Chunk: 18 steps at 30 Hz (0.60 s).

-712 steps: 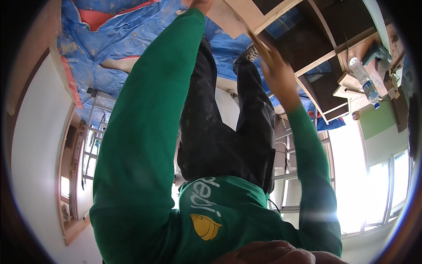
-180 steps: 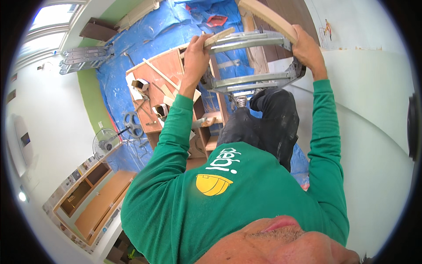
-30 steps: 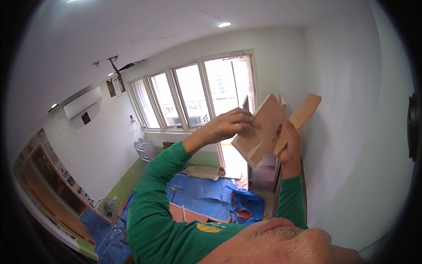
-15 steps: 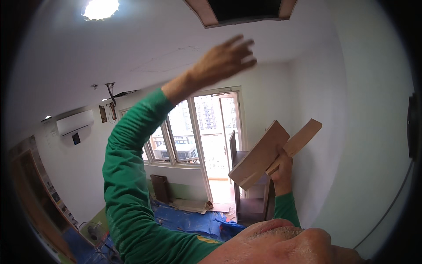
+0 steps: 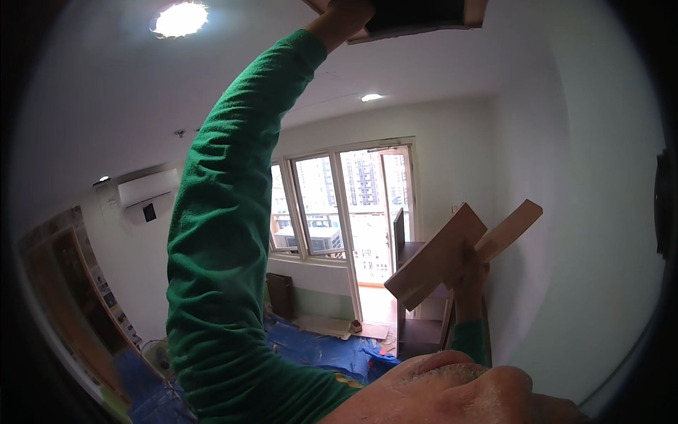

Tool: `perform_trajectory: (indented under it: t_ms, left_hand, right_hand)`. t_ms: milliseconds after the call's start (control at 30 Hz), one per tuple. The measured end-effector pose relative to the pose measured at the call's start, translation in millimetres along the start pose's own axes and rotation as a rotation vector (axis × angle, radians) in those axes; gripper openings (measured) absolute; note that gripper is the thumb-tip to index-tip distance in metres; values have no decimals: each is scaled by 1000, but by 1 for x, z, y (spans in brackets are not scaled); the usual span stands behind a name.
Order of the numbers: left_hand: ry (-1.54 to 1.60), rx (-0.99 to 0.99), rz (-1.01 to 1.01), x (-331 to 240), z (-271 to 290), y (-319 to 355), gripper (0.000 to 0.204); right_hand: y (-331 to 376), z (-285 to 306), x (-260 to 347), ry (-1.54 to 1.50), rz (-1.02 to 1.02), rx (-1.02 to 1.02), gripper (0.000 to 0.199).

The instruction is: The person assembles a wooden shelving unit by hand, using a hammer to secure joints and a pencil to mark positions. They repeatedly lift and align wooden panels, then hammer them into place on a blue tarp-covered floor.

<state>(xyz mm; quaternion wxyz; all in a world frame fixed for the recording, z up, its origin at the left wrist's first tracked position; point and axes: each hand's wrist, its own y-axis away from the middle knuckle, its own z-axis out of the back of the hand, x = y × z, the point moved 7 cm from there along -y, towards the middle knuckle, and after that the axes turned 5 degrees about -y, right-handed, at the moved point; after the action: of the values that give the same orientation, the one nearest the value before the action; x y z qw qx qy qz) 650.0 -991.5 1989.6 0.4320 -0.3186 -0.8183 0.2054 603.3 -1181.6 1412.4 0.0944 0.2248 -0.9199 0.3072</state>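
My left hand is raised to the rim of a square ceiling opening, its fingers dark and partly cut off by the picture's top edge. I cannot make out whether they grip the rim or only touch it. Lower down at the right, my right hand is closed around two pieces of wood. One is a wide, flat wooden board, tilted up to the right. The other, a narrower wooden strip, slants up beyond my fingers toward the right wall.
A dark shelf unit stands below the boards, near the open glass door. Blue sheeting covers part of the floor. A lit ceiling lamp, an air conditioner and a fan are to the left.
My left hand has moved up from below the ceiling opening to its rim. My right hand still holds both pieces of wood; they appear slightly farther right and lower.
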Motion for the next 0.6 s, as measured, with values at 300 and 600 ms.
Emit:
perform_trajectory:
  t_ms: [300,600]
  left_hand:
    - [51,64,0,3,24,-11,23]
    - [1461,569,-282,-160,159,121,100]
  right_hand:
    - [5,-6,13,13,56,-30,26]
    - [-69,-61,29,2,255,14,39]
